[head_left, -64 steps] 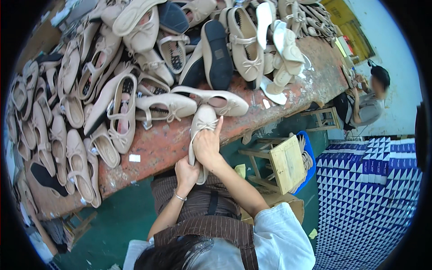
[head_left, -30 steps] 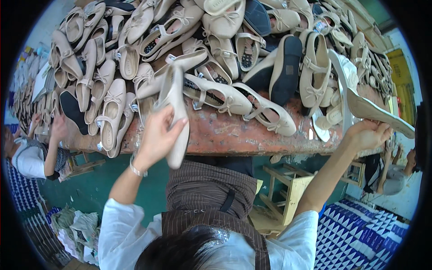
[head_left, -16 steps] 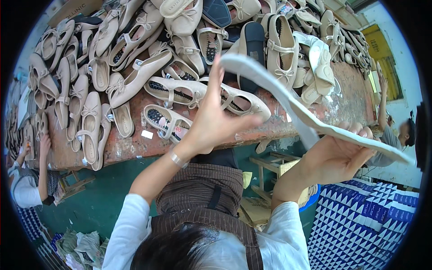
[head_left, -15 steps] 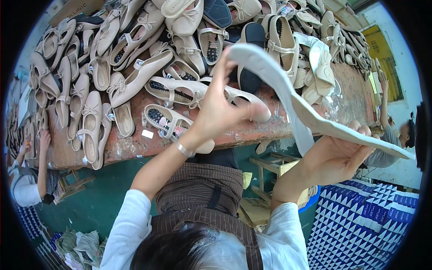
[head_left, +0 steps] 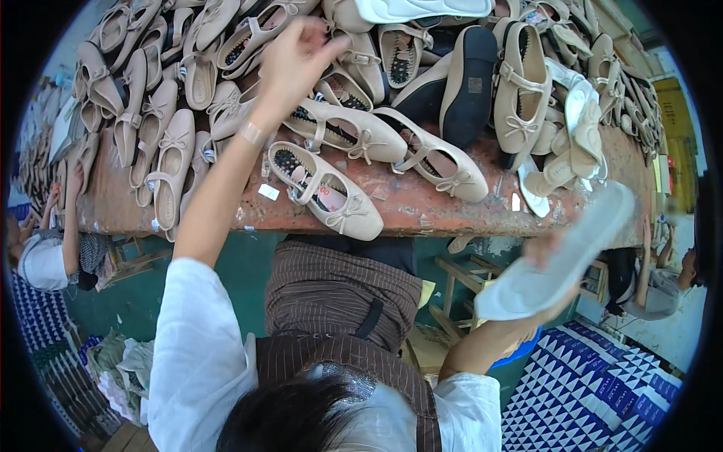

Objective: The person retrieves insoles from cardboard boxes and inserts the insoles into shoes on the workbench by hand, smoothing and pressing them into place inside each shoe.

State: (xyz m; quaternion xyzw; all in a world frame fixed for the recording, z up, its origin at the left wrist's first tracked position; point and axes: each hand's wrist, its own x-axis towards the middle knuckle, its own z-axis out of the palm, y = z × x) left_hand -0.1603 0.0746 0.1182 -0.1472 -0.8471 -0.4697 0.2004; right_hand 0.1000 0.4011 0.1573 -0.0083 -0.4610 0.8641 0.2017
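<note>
My right hand [head_left: 544, 252] holds a white, sole-shaped insole [head_left: 553, 264], tilted upward and a little blurred, in front of the table's right part. The insole hides part of that hand. Over the shoe pile at the left, my left hand [head_left: 294, 64] is raised, thumb stretched out and nothing in it. Another white insole [head_left: 422, 7] shows at the top edge above the pile, apart from both hands; I cannot tell whether it rests there. Closest to me on the table lies a beige strap shoe [head_left: 327, 194] with a bow, beside a similar beige shoe [head_left: 437, 157].
Many beige shoes heap over the worn reddish table [head_left: 422, 215]. White insoles [head_left: 580, 120] lie at the right of the heap. A wooden stool [head_left: 459, 282] stands below the table, blue-and-white patterned boxes [head_left: 572, 392] at the lower right. Other people sit at both sides.
My left hand has let go of an insole and moved left; one insole is now at the top edge. My right hand still holds one, turned upward. The view has shifted.
</note>
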